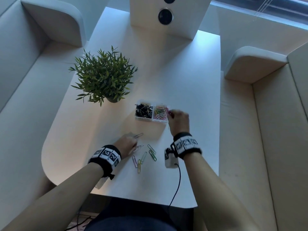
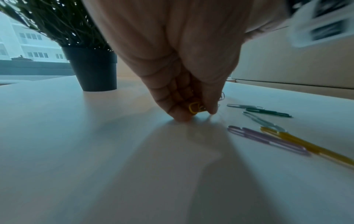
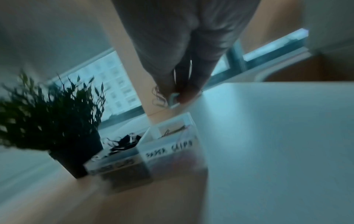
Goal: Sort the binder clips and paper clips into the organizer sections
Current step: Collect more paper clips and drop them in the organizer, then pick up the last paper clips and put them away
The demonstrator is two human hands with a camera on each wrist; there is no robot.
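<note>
On the white table (image 1: 183, 77) we see a small clear organizer (image 1: 143, 118) with two sections side by side: the left one holds black binder clips (image 1: 143, 110), the right one a heap of coloured paper clips (image 1: 160, 111). In the right wrist view its front labels are blurred; the right one seems to read "paper clips".

Our right hand (image 1: 179, 120) is at the right edge of the paper clip section, fingers curled together and pinching a few paper clips (image 3: 175, 75); a pink paper clip (image 1: 167, 111) sticks out from the fingertips over that section.

Our left hand (image 1: 127, 143) is down on the table nearer to us, fingertips closed on a yellow paper clip (image 2: 195, 107), with more paper clips poking out of the fingers toward the organizer.

Just right of that hand, five loose paper clips (image 1: 144, 157) lie flat on the table: purple, yellow, pale green, grey and dark green, the yellow one touching the pale green.

A potted plant (image 1: 104, 75) in a dark pot stands left of and behind the organizer, apart from it.
</note>
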